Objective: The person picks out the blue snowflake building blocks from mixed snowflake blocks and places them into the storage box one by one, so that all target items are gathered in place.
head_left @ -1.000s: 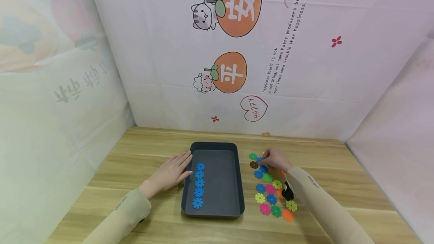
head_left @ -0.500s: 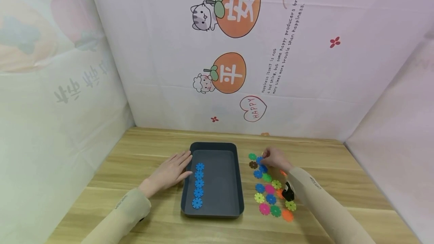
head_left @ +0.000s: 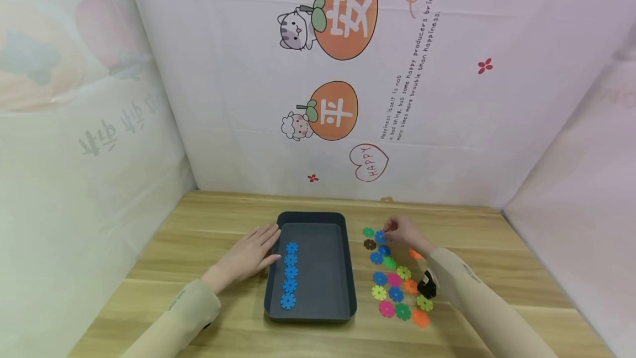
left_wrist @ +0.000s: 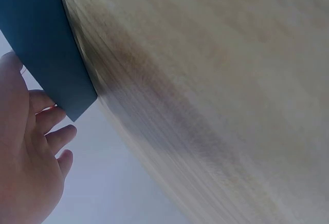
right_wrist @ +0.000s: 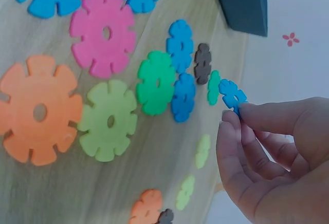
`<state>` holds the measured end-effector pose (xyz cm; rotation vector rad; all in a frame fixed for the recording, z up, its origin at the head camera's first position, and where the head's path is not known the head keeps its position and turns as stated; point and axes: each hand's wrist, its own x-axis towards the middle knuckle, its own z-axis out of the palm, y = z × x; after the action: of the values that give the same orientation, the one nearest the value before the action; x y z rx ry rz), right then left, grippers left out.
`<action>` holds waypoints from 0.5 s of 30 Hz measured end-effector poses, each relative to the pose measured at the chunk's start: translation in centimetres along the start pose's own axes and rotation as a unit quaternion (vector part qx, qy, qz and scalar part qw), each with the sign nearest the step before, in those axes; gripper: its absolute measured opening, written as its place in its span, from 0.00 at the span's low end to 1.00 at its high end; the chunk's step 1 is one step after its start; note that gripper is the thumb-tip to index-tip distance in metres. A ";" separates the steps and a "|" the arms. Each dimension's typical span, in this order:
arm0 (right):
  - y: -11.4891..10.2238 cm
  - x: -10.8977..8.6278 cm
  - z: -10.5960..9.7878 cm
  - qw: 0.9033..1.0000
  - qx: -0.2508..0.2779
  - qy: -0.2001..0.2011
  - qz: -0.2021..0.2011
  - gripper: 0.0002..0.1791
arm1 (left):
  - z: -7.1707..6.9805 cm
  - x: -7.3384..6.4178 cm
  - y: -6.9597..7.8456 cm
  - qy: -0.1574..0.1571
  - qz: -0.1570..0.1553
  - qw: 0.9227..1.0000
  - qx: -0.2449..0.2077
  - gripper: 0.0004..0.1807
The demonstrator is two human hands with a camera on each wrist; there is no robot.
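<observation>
A dark grey tray (head_left: 325, 314) stands mid-table with a column of several blue notched discs (head_left: 290, 273) along its left side. My left hand (head_left: 248, 253) rests at the tray's left rim, fingers straight; in the left wrist view its fingertips touch the tray wall (left_wrist: 46, 44). Right of the tray, my right hand (head_left: 403, 233) pinches one blue notched disc (right_wrist: 233, 94) between thumb and fingertips, tilted up over the far end of the loose discs. Close by lie a green disc (head_left: 368, 232) and a brown disc (head_left: 370, 244).
Several flat notched discs in pink (head_left: 386, 309), orange (head_left: 420, 317), yellow (head_left: 379, 292), green and blue spread over the wooden table (head_left: 228, 314) right of the tray. A printed white curtain (head_left: 238, 126) walls the back and sides.
My right hand has lifted slightly and turned, with the blue disc now clearly showing at its fingertips. The left hand stays at the tray rim. The head view has tilted up a little.
</observation>
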<state>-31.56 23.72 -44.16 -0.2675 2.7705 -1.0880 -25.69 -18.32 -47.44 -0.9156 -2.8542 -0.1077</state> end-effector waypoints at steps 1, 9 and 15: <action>-0.1 -0.1 0.0 1.000 0.001 -0.002 -0.004 0.04 | 0.0 0.0 0.0 0.000 0.000 1.000 0.000 0.36; -2.4 -1.4 -0.1 0.999 -0.009 -0.020 -0.029 0.03 | 0.2 0.1 0.0 -0.003 -0.003 1.000 -0.002 0.36; -4.2 -2.0 0.1 0.997 -0.018 -0.038 -0.064 0.03 | 0.2 0.1 0.0 0.000 -0.003 1.000 -0.007 0.36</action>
<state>-29.18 21.06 -41.21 -0.4869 2.7399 -1.0333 -25.79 -18.24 -47.61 -0.9113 -2.8601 -0.1271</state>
